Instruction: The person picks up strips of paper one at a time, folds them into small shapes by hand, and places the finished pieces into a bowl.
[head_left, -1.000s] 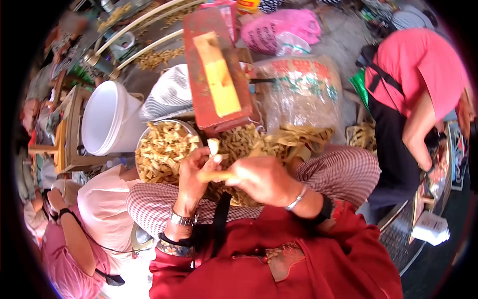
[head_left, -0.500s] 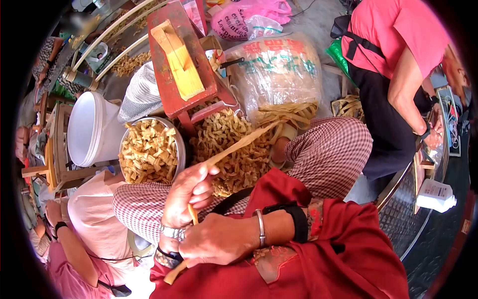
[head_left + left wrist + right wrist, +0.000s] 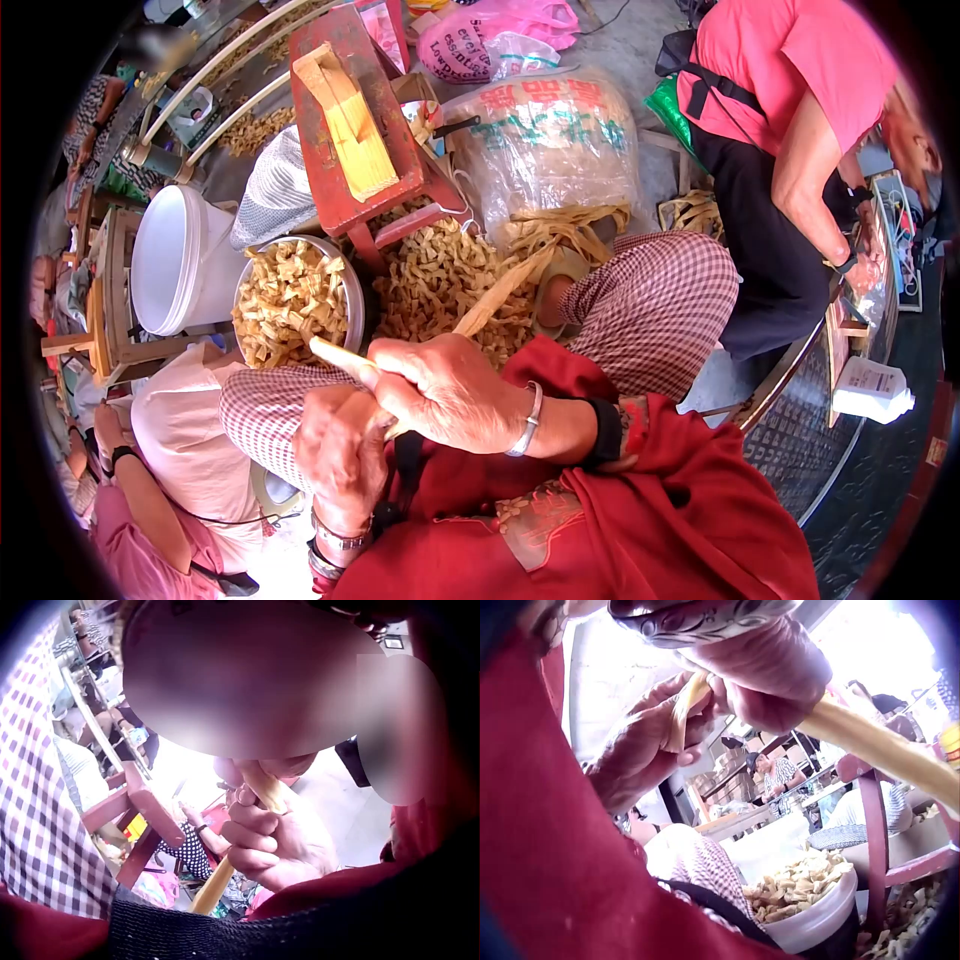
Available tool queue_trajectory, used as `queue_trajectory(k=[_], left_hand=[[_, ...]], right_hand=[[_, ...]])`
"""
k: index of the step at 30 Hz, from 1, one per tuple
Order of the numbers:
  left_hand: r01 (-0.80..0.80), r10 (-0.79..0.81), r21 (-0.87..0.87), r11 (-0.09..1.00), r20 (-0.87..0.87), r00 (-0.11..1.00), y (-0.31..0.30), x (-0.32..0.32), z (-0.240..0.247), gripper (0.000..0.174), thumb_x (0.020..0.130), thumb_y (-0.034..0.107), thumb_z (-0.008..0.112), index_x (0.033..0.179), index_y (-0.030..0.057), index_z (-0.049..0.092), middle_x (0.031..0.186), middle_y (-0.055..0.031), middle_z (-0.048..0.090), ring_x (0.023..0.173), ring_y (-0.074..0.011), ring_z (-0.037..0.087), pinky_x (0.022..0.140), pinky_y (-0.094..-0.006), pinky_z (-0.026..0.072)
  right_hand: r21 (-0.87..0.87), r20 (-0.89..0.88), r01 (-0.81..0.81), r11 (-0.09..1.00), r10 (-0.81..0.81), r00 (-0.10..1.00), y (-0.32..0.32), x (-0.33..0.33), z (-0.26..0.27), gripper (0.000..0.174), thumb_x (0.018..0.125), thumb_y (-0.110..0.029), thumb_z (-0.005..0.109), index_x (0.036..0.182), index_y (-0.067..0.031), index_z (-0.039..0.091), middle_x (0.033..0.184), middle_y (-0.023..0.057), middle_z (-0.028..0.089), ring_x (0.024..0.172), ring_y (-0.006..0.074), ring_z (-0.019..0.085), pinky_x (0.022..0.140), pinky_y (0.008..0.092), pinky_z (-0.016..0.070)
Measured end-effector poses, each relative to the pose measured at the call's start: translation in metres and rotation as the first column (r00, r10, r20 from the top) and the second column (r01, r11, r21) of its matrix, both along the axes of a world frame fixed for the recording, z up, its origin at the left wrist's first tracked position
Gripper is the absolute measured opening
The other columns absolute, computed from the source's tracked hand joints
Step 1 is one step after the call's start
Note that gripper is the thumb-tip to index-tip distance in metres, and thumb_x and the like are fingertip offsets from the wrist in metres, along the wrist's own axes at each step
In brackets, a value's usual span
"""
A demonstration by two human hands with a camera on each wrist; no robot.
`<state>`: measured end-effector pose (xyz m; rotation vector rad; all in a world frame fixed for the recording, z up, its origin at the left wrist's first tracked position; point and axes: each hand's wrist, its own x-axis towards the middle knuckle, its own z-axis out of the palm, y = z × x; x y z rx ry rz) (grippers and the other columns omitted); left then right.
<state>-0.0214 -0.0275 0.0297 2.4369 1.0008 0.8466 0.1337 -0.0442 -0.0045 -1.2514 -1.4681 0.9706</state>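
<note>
A long, flat tan strip [image 3: 500, 295] runs from the pile of strips near the right knee up to my two hands. My right hand [image 3: 455, 395] curls its fingers round it, with a paler length of it reaching up and left past the thumb. Just below and left, my left hand [image 3: 340, 455] grips the strip too, its knuckles upward. In the right wrist view, a short end [image 3: 682, 712] sticks out at the fingers of the left hand [image 3: 641, 742]. The right hand [image 3: 769, 679] covers part of the strip there.
Short folded tan pieces fill a round bowl [image 3: 352, 300] and heap up [image 3: 435, 270] beside it. Behind stand a red bench [image 3: 325, 150] with a yellow wooden block [image 3: 350, 130], a white bucket [image 3: 160, 260] and a clear plastic sack [image 3: 560, 150]. People sit on both sides.
My right hand has risen from below the left hand to above and right of it. The left hand has dropped down and left. The strip stays in both hands.
</note>
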Motion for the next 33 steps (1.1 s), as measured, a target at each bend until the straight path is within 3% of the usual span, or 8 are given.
queue_trajectory(k=[6,9,11,16,23,26,29,33], left_hand=[[0.059,-0.058,0.042,0.997,-0.018,0.998,-0.004,0.007,-0.009,0.023,0.079,0.012,0.071,0.093,0.0025,0.056,0.090,-0.0109,0.059,0.076,-0.0187,0.058,0.066,-0.0270,0.0479],[0.083,-0.036,-0.283,0.956,0.166,0.986,0.000,-0.007,-0.029,0.024,0.077,0.005,0.070,0.094,0.0029,0.054,0.091,-0.0105,0.060,0.069,-0.0194,0.060,0.057,-0.0259,0.0476],[0.173,0.361,-0.762,0.624,0.478,0.801,-0.005,0.003,-0.016,0.028,0.078,0.016,0.075,0.092,0.0027,0.054,0.081,-0.0031,0.059,0.067,-0.0079,0.055,0.060,-0.0210,0.0444],[0.592,0.464,-0.752,0.289,0.651,0.601,0.003,0.004,-0.025,0.036,0.081,0.019,0.072,0.104,-0.0033,0.056,0.082,-0.0064,0.062,0.072,-0.0114,0.060,0.064,-0.0212,0.0468],[0.596,0.443,-0.789,0.149,0.592,0.674,-0.003,0.012,-0.019,0.041,0.078,0.012,0.072,0.113,-0.0044,0.056,0.101,-0.0143,0.064,0.075,-0.0219,0.066,0.066,-0.0257,0.0559],[0.332,0.262,-0.860,0.387,0.448,0.855,-0.001,0.017,-0.015,0.038,0.079,0.012,0.073,0.111,-0.0019,0.060,0.099,-0.0130,0.064,0.083,-0.0211,0.064,0.075,-0.0302,0.0528],[0.261,0.017,-0.597,0.759,0.419,0.908,0.002,0.021,-0.025,0.042,0.076,0.016,0.075,0.112,-0.0009,0.061,0.097,-0.0108,0.063,0.083,-0.0189,0.061,0.074,-0.0277,0.0495],[0.245,-0.025,-0.502,0.829,0.406,0.914,0.011,0.028,-0.024,0.040,0.084,0.026,0.067,0.114,-0.0009,0.061,0.098,-0.0096,0.063,0.084,-0.0156,0.058,0.075,-0.0267,0.0464]], right_hand=[[0.205,0.303,-0.322,0.924,0.252,0.919,-0.004,0.022,-0.011,0.018,0.091,-0.019,0.049,0.084,-0.0028,0.054,0.074,0.0140,0.058,0.067,0.0306,0.061,0.054,0.0392,0.0442],[-0.123,-0.105,-0.274,0.954,0.262,0.959,-0.013,0.026,-0.010,0.019,0.091,-0.022,0.051,0.091,-0.0029,0.054,0.071,0.0118,0.057,0.065,0.0304,0.060,0.056,0.0381,0.0448],[-0.005,-0.077,-0.255,0.967,0.254,0.964,-0.015,0.026,-0.011,0.019,0.090,-0.021,0.054,0.095,-0.0028,0.053,0.076,0.0119,0.056,0.069,0.0307,0.060,0.059,0.0371,0.0450],[0.146,-0.058,-0.199,0.969,0.209,0.976,-0.016,0.031,-0.013,0.016,0.090,-0.018,0.055,0.093,-0.0036,0.050,0.079,0.0128,0.053,0.072,0.0331,0.057,0.060,0.0381,0.0435],[0.082,-0.155,-0.233,0.969,0.244,0.957,-0.016,0.040,-0.023,0.014,0.092,-0.018,0.053,0.091,-0.0043,0.051,0.070,0.0150,0.056,0.066,0.0355,0.058,0.055,0.0395,0.0429],[0.009,-0.158,-0.267,0.964,0.265,0.951,-0.018,0.042,-0.028,0.015,0.093,-0.017,0.052,0.096,-0.0031,0.052,0.076,0.0144,0.057,0.070,0.0327,0.060,0.059,0.0367,0.0447],[0.015,-0.155,-0.219,0.976,0.219,0.963,-0.016,0.041,-0.034,0.017,0.094,-0.015,0.050,0.103,-0.0008,0.052,0.086,0.0137,0.059,0.078,0.0269,0.063,0.067,0.0312,0.0476],[-0.164,-0.245,-0.211,0.964,0.168,0.955,-0.014,0.041,-0.029,0.034,0.091,-0.009,0.052,0.122,-0.0012,0.042,0.101,0.0155,0.057,0.092,0.0241,0.061,0.079,0.0311,0.0470]])
